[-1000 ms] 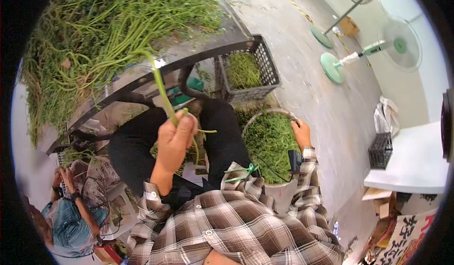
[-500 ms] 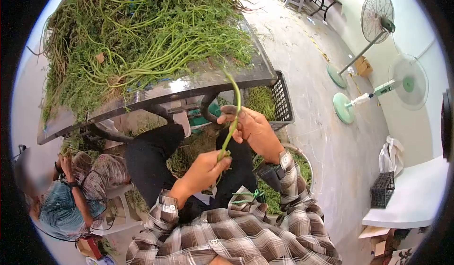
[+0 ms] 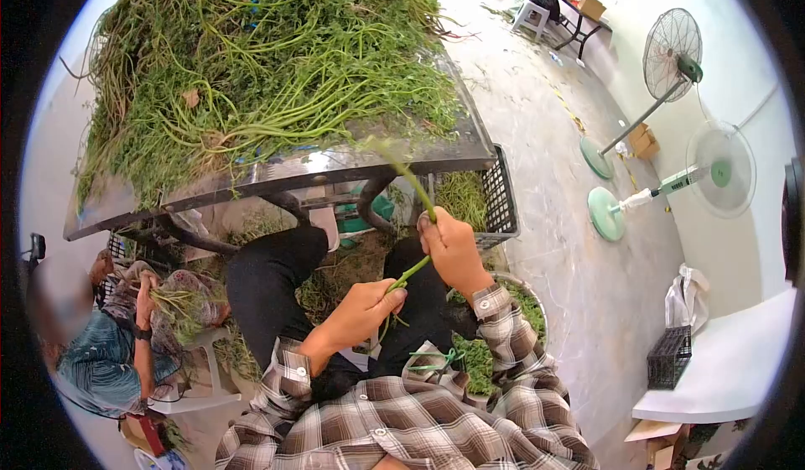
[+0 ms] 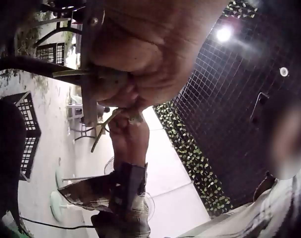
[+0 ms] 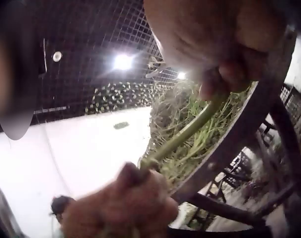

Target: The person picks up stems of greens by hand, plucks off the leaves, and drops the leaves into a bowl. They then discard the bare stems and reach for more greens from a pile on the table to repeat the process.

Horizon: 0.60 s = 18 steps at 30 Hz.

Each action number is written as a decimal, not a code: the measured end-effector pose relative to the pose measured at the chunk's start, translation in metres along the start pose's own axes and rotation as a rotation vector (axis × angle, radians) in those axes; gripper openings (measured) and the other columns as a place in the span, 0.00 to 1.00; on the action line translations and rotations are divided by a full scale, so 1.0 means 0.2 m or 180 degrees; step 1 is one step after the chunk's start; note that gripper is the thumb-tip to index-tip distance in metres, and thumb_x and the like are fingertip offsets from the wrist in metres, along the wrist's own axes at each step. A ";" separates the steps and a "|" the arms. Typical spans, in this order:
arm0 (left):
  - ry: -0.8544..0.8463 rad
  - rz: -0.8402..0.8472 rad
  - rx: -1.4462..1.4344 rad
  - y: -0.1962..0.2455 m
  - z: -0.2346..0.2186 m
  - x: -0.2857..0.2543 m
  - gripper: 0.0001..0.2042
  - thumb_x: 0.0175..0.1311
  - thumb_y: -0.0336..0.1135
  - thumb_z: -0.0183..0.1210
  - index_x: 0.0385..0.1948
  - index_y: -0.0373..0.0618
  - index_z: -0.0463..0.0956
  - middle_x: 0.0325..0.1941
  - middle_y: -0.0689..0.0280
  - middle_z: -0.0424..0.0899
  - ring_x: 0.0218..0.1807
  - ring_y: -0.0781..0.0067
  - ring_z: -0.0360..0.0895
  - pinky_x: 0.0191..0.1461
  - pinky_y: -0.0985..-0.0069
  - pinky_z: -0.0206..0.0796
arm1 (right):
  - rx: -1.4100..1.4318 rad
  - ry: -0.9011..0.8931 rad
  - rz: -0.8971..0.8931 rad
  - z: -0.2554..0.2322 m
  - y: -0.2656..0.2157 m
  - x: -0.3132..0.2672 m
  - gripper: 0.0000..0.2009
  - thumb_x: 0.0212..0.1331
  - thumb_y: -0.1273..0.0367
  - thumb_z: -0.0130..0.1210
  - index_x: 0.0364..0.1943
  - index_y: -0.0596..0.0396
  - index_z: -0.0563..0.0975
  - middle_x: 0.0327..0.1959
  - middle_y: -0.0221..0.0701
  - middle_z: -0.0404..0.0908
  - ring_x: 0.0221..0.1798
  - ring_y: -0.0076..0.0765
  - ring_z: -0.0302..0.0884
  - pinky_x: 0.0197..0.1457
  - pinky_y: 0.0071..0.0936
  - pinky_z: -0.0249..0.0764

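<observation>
In the head view my left hand (image 3: 359,317) grips the lower end of a long green plant stem (image 3: 411,272) between thumb and fingers. Farther up, my right hand (image 3: 453,250) pinches the same stem, whose top runs on beyond it towards the table edge and blurs. Thin ends of greenery dangle below the left hand. The right wrist view has the bare stem (image 5: 182,136) stretched between both hands. A large heap of leafy stems (image 3: 277,76) covers the table (image 3: 293,168) just ahead of the hands.
A bucket of trimmed greens (image 3: 530,306) stands beside my right leg. Under the table's right corner is a black crate (image 3: 501,193) with stems. Another person (image 3: 109,344) sits at the left, handling greenery. Two fans (image 3: 605,214) stand on the right.
My right hand has left the bucket's rim and come over to the stem, where its fingers now pinch it. The left hand has lowered, and the view has tilted up.
</observation>
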<state>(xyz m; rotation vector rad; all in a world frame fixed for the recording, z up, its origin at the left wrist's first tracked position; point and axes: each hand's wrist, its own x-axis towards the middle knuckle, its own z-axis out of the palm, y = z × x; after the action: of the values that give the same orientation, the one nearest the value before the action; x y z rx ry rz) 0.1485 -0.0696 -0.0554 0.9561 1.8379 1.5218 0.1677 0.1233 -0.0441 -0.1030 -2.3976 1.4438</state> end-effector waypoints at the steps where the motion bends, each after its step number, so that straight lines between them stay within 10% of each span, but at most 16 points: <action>1: 0.0022 -0.0051 0.0000 0.00 0.00 0.00 0.15 0.67 0.40 0.45 0.23 0.40 0.68 0.16 0.68 0.64 0.20 0.78 0.60 0.25 0.77 0.54 | -0.0001 -0.0013 -0.0011 0.01 0.04 -0.01 0.09 0.62 0.66 0.46 0.30 0.57 0.68 0.14 0.31 0.69 0.17 0.30 0.68 0.22 0.27 0.62; 3: 0.0056 -0.0114 0.0001 0.01 -0.01 0.00 0.15 0.67 0.41 0.45 0.22 0.41 0.67 0.15 0.70 0.63 0.20 0.79 0.59 0.25 0.78 0.54 | -0.1581 0.0174 -0.0596 0.02 0.10 -0.02 0.06 0.59 0.69 0.48 0.31 0.57 0.68 0.16 0.38 0.71 0.19 0.43 0.71 0.22 0.34 0.64; 10: 0.0158 -0.0918 -0.1019 0.00 -0.03 -0.01 0.15 0.67 0.41 0.45 0.21 0.45 0.67 0.15 0.76 0.60 0.18 0.86 0.55 0.21 0.83 0.49 | -0.1567 0.0043 -0.1053 0.03 0.11 -0.06 0.05 0.58 0.69 0.48 0.31 0.56 0.69 0.16 0.40 0.71 0.20 0.48 0.70 0.23 0.36 0.64; 15: 0.0213 -0.0711 -0.0959 0.01 -0.06 -0.01 0.15 0.67 0.43 0.45 0.23 0.45 0.66 0.14 0.77 0.60 0.14 0.89 0.53 0.17 0.87 0.45 | 0.0386 -0.0325 0.0509 -0.01 0.07 -0.04 0.09 0.61 0.67 0.45 0.29 0.59 0.68 0.18 0.41 0.71 0.21 0.49 0.69 0.23 0.34 0.64; 18: 0.0444 -0.0775 -0.1170 0.04 -0.11 0.00 0.15 0.67 0.44 0.46 0.21 0.46 0.65 0.14 0.77 0.59 0.14 0.88 0.53 0.17 0.87 0.45 | 0.0141 -0.0372 0.0018 0.01 0.01 -0.07 0.09 0.61 0.67 0.45 0.30 0.60 0.68 0.17 0.44 0.70 0.21 0.52 0.68 0.23 0.34 0.63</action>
<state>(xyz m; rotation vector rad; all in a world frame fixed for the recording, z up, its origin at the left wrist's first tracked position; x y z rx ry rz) 0.1323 -0.0821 -0.0422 0.4486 1.6158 1.7231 0.1804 0.1189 -0.0493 -0.0150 -2.4571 1.5445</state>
